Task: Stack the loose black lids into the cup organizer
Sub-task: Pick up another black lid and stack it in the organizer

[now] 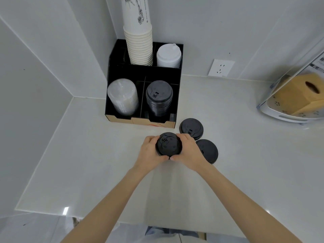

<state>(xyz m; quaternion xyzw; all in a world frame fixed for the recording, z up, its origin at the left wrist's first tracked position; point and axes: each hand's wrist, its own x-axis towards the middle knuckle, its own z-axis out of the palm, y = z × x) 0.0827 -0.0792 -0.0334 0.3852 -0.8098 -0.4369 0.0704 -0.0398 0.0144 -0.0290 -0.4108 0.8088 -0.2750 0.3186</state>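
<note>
A black lid (pixel 168 144) is gripped between both hands just above the counter, in front of the organizer. My left hand (pixel 150 151) wraps its left side, my right hand (pixel 188 151) its right side, thumbs meeting at the near edge. Two loose black lids lie on the counter to the right: one (pixel 191 128) near the organizer's front corner, one (pixel 208 151) partly hidden behind my right hand. The black cup organizer (pixel 177 95) stands in the corner. Its front right compartment holds a stack of black lids (pixel 159 97).
The organizer also holds clear lids (pixel 122 95) front left, white lids (pixel 168 56) back right and a tall stack of paper cups (pixel 139 42). A wall socket (pixel 221 67) is behind. A clear holder with a brown tissue box (pixel 298 95) stands at the right.
</note>
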